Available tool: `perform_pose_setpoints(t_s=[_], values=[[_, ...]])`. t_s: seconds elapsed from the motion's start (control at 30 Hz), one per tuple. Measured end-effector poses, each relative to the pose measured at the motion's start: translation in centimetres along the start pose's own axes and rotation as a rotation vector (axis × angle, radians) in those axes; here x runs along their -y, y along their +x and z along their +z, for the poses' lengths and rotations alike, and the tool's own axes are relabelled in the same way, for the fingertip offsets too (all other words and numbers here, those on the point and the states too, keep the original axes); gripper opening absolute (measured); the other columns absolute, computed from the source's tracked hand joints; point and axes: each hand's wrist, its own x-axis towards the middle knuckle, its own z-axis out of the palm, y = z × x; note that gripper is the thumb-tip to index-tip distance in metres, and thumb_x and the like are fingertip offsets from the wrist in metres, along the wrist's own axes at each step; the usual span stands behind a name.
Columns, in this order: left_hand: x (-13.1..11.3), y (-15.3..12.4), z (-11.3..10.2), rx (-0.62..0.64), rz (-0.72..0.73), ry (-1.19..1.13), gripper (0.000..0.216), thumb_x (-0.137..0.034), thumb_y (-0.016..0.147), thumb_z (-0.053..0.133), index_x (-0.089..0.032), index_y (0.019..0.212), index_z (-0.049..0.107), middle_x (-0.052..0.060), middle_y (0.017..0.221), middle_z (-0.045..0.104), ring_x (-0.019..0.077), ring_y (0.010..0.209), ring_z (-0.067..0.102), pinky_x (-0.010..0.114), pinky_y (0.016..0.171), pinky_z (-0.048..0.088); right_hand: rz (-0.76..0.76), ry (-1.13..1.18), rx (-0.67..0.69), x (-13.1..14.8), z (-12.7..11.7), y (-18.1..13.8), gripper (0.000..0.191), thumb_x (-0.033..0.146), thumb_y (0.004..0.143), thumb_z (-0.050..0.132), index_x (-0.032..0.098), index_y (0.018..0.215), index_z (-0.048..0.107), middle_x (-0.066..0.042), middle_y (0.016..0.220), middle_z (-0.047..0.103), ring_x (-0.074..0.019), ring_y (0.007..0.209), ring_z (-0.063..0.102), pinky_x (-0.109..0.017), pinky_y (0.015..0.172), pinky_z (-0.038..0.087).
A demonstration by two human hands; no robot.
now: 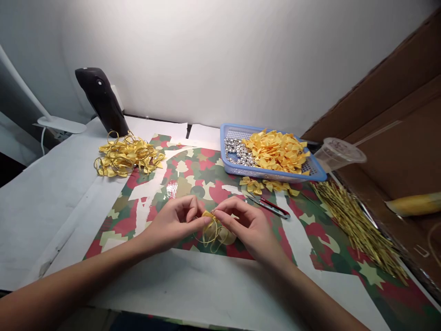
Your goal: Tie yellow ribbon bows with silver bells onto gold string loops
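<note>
In the middle of the head view, my left hand (182,217) and my right hand (246,225) meet over the camouflage-patterned sheet (206,181). My left hand pinches a small yellow ribbon bow (207,214) between thumb and fingertips. Thin yellow cord (211,234) hangs from it in loose loops below the fingers. At the bow's right edge, my right thumb and fingers are pinched together on the cord; the exact grip is too small to make out. A pair of small snips (270,207) with red on the handle lies beyond my right hand, near several loose yellow bows (253,185).
A blue basket (272,174) holds yellow bows (275,149) and silver bells (237,151). At right lie a bundle of cords (358,225), a clear plastic cup (339,154) and cardboard (396,105). Corded bows (127,156) are heaped left, before a black upright object (101,101).
</note>
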Motion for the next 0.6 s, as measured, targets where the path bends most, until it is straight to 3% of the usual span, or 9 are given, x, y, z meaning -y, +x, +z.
perform_pose_setpoints(t_s=[0.13,0.37,0.47,0.6], values=[[0.0,-0.09,-0.01,0.008,-0.007,-0.005,0.041,-0.028,0.074,0.066,-0.019,0.054,0.032,-0.003,0.061,0.048,0.0095,0.055,0.045,0.023,0.053,0.039,0.016,0.011,0.011,0.07,-0.03,0.03,0.026,0.043,0.079,0.061,0.018,0.073,0.059,0.0,0.072,0.053,-0.01,0.057,0.044,-0.022,0.049,0.038],[0.28,-0.07,-0.24,0.02,-0.036,-0.047,0.04,-0.028,0.073,0.067,-0.019,0.055,0.032,-0.003,0.064,0.05,0.0112,0.057,0.052,0.025,0.055,0.041,-0.103,-0.033,-0.084,0.35,-0.33,0.1,0.021,0.039,0.081,0.059,0.019,0.072,0.057,-0.002,0.075,0.055,-0.0126,0.066,0.05,-0.022,0.057,0.044],[0.16,-0.08,-0.21,0.013,-0.033,-0.06,0.041,-0.028,0.073,0.067,-0.019,0.055,0.032,-0.003,0.064,0.05,0.0105,0.056,0.052,0.024,0.054,0.04,-0.069,0.01,-0.094,0.3,-0.32,0.1,0.025,0.043,0.08,0.06,0.019,0.074,0.056,-0.001,0.072,0.054,-0.0108,0.058,0.047,-0.022,0.052,0.043],[0.1,-0.09,-0.12,0.006,-0.024,-0.055,0.041,-0.028,0.072,0.068,-0.019,0.055,0.033,-0.002,0.063,0.051,0.0102,0.055,0.05,0.023,0.053,0.039,0.045,0.077,0.005,0.2,-0.03,0.05,0.027,0.045,0.076,0.064,0.018,0.076,0.06,0.0,0.069,0.055,-0.01,0.057,0.047,-0.021,0.05,0.041]])
